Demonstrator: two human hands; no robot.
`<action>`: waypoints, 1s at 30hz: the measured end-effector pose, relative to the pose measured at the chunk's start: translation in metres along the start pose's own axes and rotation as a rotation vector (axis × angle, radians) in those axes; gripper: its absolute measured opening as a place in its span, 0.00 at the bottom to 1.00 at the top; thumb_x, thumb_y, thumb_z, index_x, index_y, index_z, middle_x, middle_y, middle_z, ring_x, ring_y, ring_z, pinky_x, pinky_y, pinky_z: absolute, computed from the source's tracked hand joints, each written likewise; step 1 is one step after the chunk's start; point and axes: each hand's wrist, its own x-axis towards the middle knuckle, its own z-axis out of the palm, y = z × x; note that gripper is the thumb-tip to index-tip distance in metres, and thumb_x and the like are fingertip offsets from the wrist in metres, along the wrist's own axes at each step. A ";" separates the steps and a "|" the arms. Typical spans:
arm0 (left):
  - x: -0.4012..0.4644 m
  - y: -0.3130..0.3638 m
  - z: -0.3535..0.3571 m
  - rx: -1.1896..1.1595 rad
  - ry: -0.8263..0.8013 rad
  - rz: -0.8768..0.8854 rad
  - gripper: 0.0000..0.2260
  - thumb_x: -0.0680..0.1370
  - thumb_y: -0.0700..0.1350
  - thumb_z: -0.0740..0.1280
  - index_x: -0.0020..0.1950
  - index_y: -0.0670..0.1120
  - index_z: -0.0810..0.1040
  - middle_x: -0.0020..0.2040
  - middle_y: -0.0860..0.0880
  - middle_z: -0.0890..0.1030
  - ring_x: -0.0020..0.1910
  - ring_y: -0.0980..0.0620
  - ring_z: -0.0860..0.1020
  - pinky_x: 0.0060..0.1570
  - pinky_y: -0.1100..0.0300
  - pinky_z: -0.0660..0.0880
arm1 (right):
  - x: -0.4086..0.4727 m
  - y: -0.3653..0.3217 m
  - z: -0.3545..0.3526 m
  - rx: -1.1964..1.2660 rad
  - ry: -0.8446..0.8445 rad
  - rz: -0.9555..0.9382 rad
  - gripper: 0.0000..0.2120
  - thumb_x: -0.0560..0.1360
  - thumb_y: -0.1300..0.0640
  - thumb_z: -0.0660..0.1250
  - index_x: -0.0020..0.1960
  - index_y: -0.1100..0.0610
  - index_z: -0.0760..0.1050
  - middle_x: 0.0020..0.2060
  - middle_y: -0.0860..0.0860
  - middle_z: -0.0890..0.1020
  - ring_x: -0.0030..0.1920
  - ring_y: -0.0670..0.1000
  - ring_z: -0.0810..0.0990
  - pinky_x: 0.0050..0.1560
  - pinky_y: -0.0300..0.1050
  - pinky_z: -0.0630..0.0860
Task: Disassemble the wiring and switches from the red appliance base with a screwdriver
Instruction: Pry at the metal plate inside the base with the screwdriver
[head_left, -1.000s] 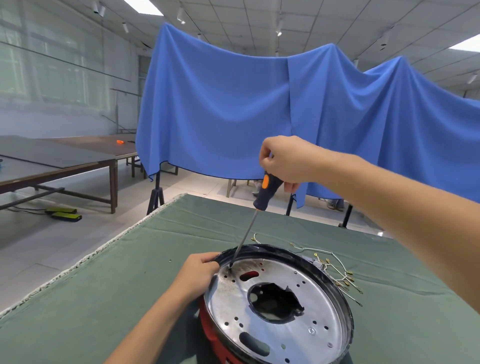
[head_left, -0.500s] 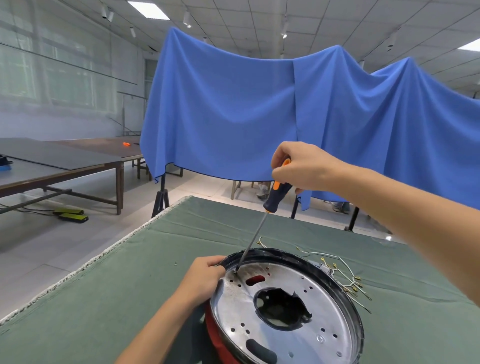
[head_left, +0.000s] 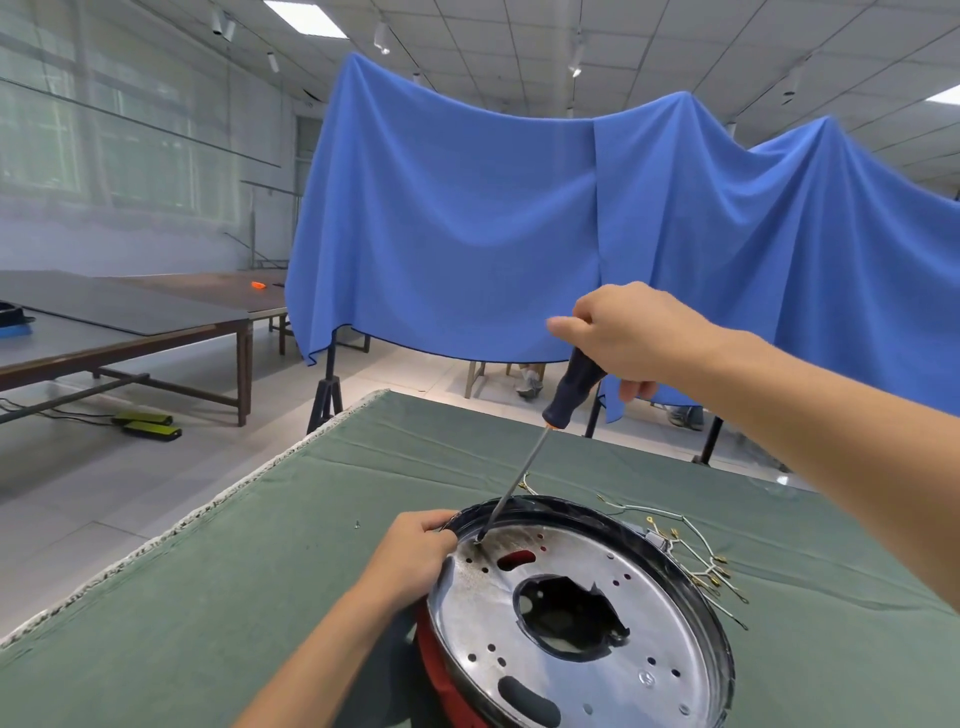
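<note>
Screwdriver (head_left: 571, 389) tip inside red base (head_left: 441, 670) w/ holed metal plate (head_left: 571, 660).

Bright, even light fills the room, coming from ceiling light panels (head_left: 305, 18) overhead and from the pale windows (head_left: 93, 130) on the left, so shadows on the green surface (head_left: 218, 582) stay soft and faint. The metal plate (head_left: 566, 613) carries a dull sheen with mild glare along its rim. The wide-angle lens bends straight lines toward the edges, stretching the near forearms, and the right hand (head_left: 631, 332) shows slight motion blur at its fingers (head_left: 563, 326).
</note>
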 end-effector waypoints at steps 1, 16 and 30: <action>0.000 0.000 0.000 0.005 0.002 -0.002 0.21 0.73 0.30 0.60 0.40 0.54 0.83 0.34 0.56 0.83 0.32 0.61 0.77 0.37 0.68 0.72 | 0.001 0.001 0.000 0.006 0.005 -0.017 0.11 0.80 0.53 0.56 0.47 0.57 0.75 0.40 0.54 0.83 0.27 0.53 0.79 0.34 0.46 0.80; 0.001 -0.001 0.001 0.009 0.021 0.004 0.19 0.73 0.30 0.59 0.42 0.50 0.84 0.32 0.56 0.80 0.29 0.62 0.73 0.34 0.70 0.70 | -0.005 0.020 -0.003 0.402 -0.062 -0.071 0.09 0.74 0.64 0.60 0.49 0.52 0.71 0.45 0.50 0.80 0.46 0.56 0.80 0.49 0.52 0.80; 0.002 -0.002 -0.001 0.034 0.024 0.012 0.18 0.74 0.30 0.60 0.45 0.50 0.84 0.34 0.58 0.81 0.33 0.62 0.75 0.34 0.73 0.70 | -0.009 0.035 0.009 0.284 -0.024 -0.061 0.04 0.73 0.54 0.66 0.47 0.50 0.74 0.44 0.47 0.78 0.43 0.51 0.78 0.49 0.52 0.79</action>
